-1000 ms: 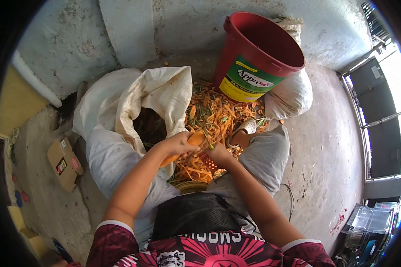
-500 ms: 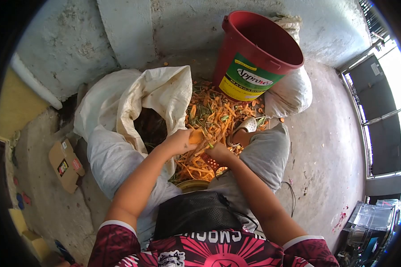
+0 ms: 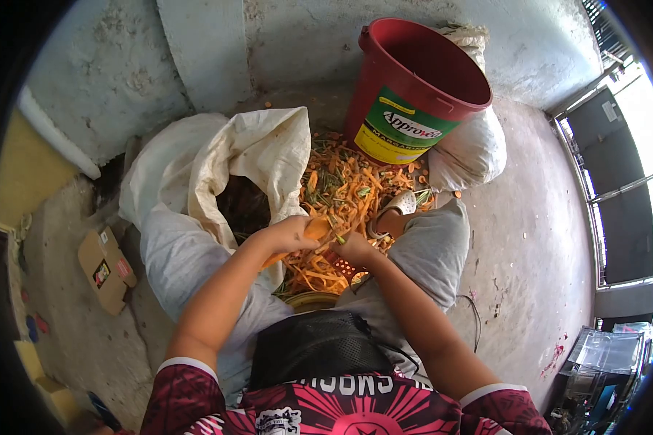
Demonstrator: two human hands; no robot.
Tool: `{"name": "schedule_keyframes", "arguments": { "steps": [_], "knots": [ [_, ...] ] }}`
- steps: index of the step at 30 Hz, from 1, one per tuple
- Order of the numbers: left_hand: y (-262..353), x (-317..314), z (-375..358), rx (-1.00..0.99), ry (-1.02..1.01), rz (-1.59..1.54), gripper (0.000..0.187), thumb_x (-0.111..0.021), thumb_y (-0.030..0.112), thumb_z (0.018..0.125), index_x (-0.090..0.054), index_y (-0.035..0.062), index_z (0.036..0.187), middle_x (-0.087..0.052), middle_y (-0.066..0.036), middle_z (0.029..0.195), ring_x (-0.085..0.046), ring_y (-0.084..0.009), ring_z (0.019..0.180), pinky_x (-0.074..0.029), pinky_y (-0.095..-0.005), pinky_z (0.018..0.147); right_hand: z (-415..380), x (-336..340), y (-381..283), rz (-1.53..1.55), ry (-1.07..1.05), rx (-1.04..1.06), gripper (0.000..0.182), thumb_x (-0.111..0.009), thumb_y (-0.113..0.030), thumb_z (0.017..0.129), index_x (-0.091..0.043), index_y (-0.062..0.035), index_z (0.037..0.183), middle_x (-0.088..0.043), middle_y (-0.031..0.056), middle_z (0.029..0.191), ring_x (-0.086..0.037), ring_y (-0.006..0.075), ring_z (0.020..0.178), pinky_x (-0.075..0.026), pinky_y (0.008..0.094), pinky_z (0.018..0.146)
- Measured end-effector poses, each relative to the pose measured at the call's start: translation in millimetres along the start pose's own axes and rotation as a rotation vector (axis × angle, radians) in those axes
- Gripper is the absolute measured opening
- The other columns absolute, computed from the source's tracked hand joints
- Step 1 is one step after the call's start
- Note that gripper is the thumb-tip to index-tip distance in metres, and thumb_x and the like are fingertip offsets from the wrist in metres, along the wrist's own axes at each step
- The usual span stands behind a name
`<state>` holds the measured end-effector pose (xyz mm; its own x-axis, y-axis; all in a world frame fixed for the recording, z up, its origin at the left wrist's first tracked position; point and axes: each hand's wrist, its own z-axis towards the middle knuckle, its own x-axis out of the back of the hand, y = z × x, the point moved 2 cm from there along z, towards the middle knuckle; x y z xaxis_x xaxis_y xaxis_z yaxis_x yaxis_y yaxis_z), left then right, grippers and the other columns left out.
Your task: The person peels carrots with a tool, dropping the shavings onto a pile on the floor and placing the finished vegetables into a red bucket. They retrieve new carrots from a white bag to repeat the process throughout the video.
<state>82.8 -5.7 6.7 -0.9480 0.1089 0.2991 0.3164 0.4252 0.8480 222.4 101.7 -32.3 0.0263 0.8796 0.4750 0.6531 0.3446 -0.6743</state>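
My left hand (image 3: 289,234) is closed around a carrot (image 3: 317,228), whose orange end shows past the fingers. Close beside it, my right hand (image 3: 353,249) is closed too; a small greenish tip shows by its fingers, but what it grips is hidden. Below both hands lies a heap of orange peelings and green stems (image 3: 341,181). A red perforated container (image 3: 347,269) shows partly under my right hand. Left of the hands, a white woven sack (image 3: 286,138) stands with its mouth open and dark inside.
A tall red bucket (image 3: 374,65) with a margarine label stands behind the heap. A full white sack (image 3: 471,156) leans behind it. Flattened cardboard (image 3: 105,272) lies at left. Between my legs is a yellowish rim (image 3: 312,299). A wall (image 3: 305,43) closes off the back.
My left hand has turned slightly and shifted a little downward with the carrot. The right hand stays almost in place beside it, still closed.
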Motion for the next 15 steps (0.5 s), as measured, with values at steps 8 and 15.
{"name": "schedule_keyframes", "arguments": {
  "steps": [8,15],
  "knots": [
    [-6.6,1.0,1.3,-0.128,0.133,0.226,0.046,-0.062,0.017,0.068,-0.044,-0.0076,0.103,-0.057,-0.013,0.067,-0.054,-0.0168,0.051,-0.044,-0.0281,0.049,22.0,-9.4,21.7,-0.066,-0.011,0.01,0.028,-0.05,-0.023,0.073,-0.056,-0.005,0.094,-0.057,0.0207,0.089,-0.054,0.0345,0.083,-0.042,0.0384,0.072],
    [-1.7,2.4,-2.5,0.094,-0.166,-0.245,0.051,-0.063,0.017,0.068,-0.042,-0.0091,0.106,-0.055,-0.012,0.06,-0.051,-0.0144,0.043,-0.043,-0.0265,0.042,17.7,-9.4,19.1,0.03,0.001,0.118,0.029,-0.05,-0.022,0.073,-0.055,-0.0041,0.096,-0.057,0.0211,0.088,-0.054,0.0348,0.083,-0.042,0.0383,0.072]
  ]
}}
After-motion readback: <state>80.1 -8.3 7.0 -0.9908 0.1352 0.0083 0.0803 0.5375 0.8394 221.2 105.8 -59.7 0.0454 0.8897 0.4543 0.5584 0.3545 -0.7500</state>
